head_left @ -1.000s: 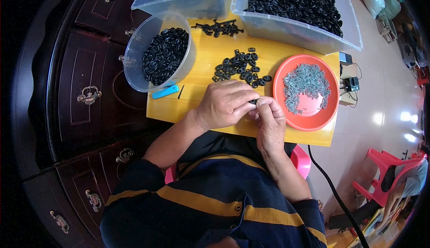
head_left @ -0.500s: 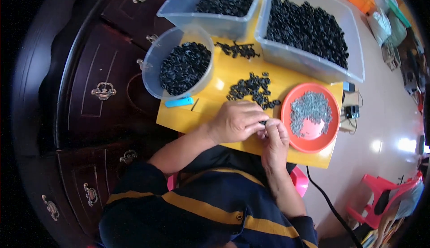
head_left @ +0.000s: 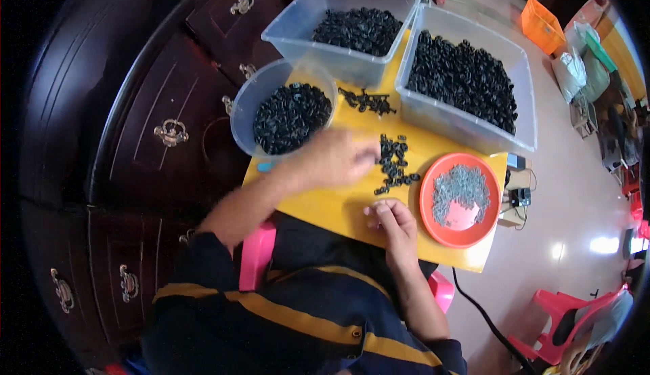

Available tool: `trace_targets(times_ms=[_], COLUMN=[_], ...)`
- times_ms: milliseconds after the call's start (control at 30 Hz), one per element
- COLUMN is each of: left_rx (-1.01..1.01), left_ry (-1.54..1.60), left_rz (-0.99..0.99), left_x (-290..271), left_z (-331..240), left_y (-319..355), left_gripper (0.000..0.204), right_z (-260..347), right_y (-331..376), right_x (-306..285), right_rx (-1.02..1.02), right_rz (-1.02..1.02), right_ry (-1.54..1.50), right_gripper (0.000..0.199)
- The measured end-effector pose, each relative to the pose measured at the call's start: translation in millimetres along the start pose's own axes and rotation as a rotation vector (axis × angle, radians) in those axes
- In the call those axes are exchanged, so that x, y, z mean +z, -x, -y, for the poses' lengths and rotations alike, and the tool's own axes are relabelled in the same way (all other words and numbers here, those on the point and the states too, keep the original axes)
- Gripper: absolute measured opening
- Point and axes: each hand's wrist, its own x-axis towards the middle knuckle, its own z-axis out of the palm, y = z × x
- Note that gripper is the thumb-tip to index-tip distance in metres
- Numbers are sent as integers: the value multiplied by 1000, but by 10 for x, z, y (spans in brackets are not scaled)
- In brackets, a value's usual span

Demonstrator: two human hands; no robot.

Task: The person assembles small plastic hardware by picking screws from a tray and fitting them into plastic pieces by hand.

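Note:
My left hand (head_left: pixel 342 158) is smeared by motion above the yellow table (head_left: pixel 325 205). It is between the round clear tub (head_left: pixel 240 121) of black plastic parts and a loose pile of small black rings (head_left: pixel 395 161); whether it holds anything does not show. My right hand (head_left: pixel 396 224) is closed in a pinch near the table's front edge, beside the orange-red bowl (head_left: pixel 428 219). Whatever lies between its fingertips is too small to make out. Many small grey metal pieces (head_left: pixel 460 191) fill part of the bowl.
Two clear bins, one at the back (head_left: pixel 352 67) and one at the back right (head_left: pixel 467 121), hold more black parts. Thin black pieces (head_left: pixel 369 102) lie between them and the tub. Dark drawers (head_left: pixel 159 117) stand close on the left; a pink chair (head_left: pixel 552 314) is at right.
My hands were together in front of the ring pile; they have parted. My left hand has moved left and away toward the tub, and the view has shifted a little.

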Motion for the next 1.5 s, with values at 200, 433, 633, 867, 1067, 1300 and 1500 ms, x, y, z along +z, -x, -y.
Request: trace_targets(times_ms=[200,433,633,867,1067,1300,1500], left_rx=[44,28,51,124,110,95,100], left_ry=[202,257,64,-55,-123,25,315], left_rz=[-482,-248,-162,-238,-363,-316,-176], left_x=[-461,256,893,1071,1156,1187,1195], left_z=[212,-6,171,190,133,117,-450], left_y=[-544,128,530,582,543,631,959], left_gripper=[46,31,26,25,13,7,7], right_z=[-66,-109,-137,-267,-430,-436,-362], right_y=[-40,-40,41,483,506,453,579], right_x=[16,-57,31,92,30,-234,-507], right_rx=[-40,-105,-281,-275,-283,-249,-195], right_rz=[174,180,208,490,478,252,71], right_ry=[135,158,834,862,799,289,-3], right_gripper=[14,13,16,12,15,13,16])
